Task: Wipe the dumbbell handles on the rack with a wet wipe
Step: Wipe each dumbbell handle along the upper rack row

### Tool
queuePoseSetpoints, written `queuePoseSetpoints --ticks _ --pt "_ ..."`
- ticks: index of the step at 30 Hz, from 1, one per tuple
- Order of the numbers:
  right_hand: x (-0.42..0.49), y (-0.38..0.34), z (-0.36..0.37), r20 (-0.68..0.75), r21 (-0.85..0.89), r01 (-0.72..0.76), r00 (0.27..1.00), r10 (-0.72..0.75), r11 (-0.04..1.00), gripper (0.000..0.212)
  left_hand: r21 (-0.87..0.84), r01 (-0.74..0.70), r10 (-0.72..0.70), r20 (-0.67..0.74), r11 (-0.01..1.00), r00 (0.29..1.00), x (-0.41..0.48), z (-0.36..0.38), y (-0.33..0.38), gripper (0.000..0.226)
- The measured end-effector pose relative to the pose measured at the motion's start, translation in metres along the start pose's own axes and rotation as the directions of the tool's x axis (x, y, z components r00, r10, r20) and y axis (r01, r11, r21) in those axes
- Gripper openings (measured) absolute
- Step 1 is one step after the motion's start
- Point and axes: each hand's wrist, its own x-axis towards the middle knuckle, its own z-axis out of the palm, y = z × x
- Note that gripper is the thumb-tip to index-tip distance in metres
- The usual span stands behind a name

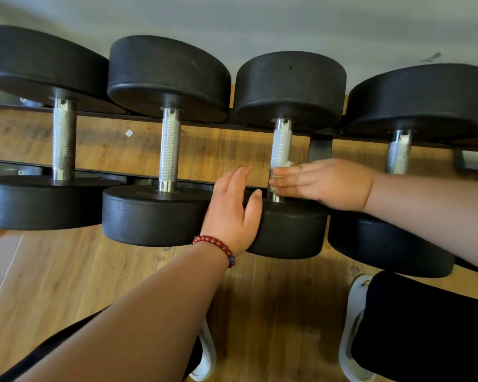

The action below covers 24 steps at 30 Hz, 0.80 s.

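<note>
Wood floor point(122, 271) | left fingers point(240, 175) straight on dumbbell head point(287, 230) | right fingers point(287, 180) flat, pressing wet wipe point(289, 163) to handle point(280, 144)

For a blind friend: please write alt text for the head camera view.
The right hand presses a wet wipe against the knurled handle of a racked black dumbbell; the left hand, wearing a red bead bracelet, rests on its near weight.
</note>
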Motion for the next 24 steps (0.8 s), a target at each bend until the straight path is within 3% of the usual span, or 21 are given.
queuePoseSetpoints --ticks 7,19,21,24 --pt "0.003 -0.002 0.000 0.029 0.028 0.103 0.994 -0.104 0.994 0.043 -0.014 -0.018 0.018 -0.012 1.000 1.000 0.000 0.002 -0.003 0.046" --pt "0.004 0.002 -0.003 0.040 0.013 0.130 0.991 -0.130 0.991 0.032 -0.013 -0.027 0.027 -0.027 1.000 0.999 0.001 0.006 -0.007 0.045" --pt "0.007 0.005 -0.003 -0.002 -0.045 0.046 0.999 -0.046 0.998 0.038 -0.020 -0.030 0.030 -0.023 0.999 0.999 0.002 0.006 -0.007 0.052" --pt "0.018 -0.001 0.005 -0.168 -0.055 -0.241 0.959 0.229 0.969 0.049 -0.020 -0.040 0.040 -0.022 0.999 0.999 0.002 0.006 -0.008 0.049"
